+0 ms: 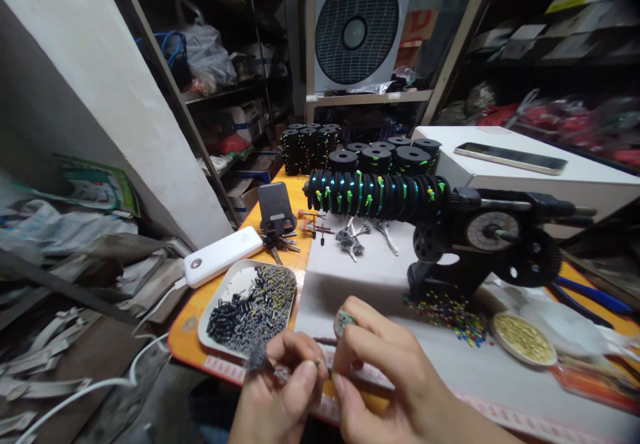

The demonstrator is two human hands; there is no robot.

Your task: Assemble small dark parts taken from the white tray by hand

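Note:
My left hand (pixel 287 387) is closed at the near table edge, its thumb and forefinger pinching a tiny yellowish piece. A thin bundle with a fuzzy grey end (pixel 257 356) is tucked in its fingers. Close beside it, my right hand (pixel 385 357) is closed in a pinch; whatever lies between those fingertips is too small to make out. A greenish-grey wrap (pixel 344 323) sits at one of its fingers. Just behind my left hand lies a white tray (pixel 204 321) of small dark and grey tubular pieces. Similar white bundles with fuzzy dark ends (pixel 354 236) rest on the grey sheet (pixel 340 281).
A black winding device (pixel 493 231) carries a row of black spools (pixel 375 194) with green ties. More spools (pixel 410 157) stand behind. Coloured beads (pixel 463 321), a dish of gold pieces (pixel 524 339) and blue-handled pliers (pixel 595 295) lie right; a power bank (pixel 223 255) and keys (pixel 280 244) left.

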